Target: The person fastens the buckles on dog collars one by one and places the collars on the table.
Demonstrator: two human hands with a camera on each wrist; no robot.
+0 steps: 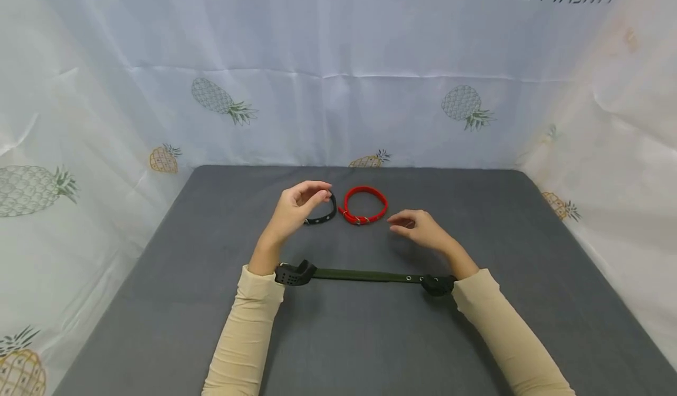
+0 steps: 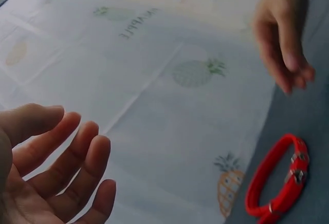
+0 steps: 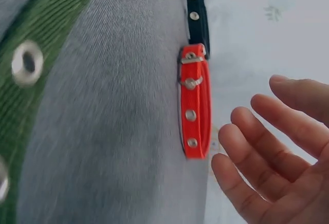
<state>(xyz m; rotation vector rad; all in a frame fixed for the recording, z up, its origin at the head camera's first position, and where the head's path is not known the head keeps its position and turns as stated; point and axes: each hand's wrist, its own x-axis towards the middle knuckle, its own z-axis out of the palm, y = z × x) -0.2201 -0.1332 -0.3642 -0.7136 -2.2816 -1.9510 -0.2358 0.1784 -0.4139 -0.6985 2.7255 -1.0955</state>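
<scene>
Nearest, a creased, cream-coloured left sleeve and right sleeve reach in from seven and five o'clock over a finely woven grey cloth. Between the wrists a flat, ribbed green strap runs from nine to three o'clock, metal-rimmed eyelets near its right end; a perforated black piece sits beside the left wrist.

Beyond it, the left hand and right hand hang with fingers loosely bent, released and grasping nothing. From the left, the strap lies toward four o'clock; from the right, toward eight.

A black collar, a looped band with silvery studs, is at the left hand's three o'clock, partly hidden behind it. Just beside that, the red collar, a buckled, studded loop, lies between the hands: three o'clock from the left, about ten from the right.

Farthest, at twelve, hangs a pale, wrinkled pineapple-print sheet.
</scene>
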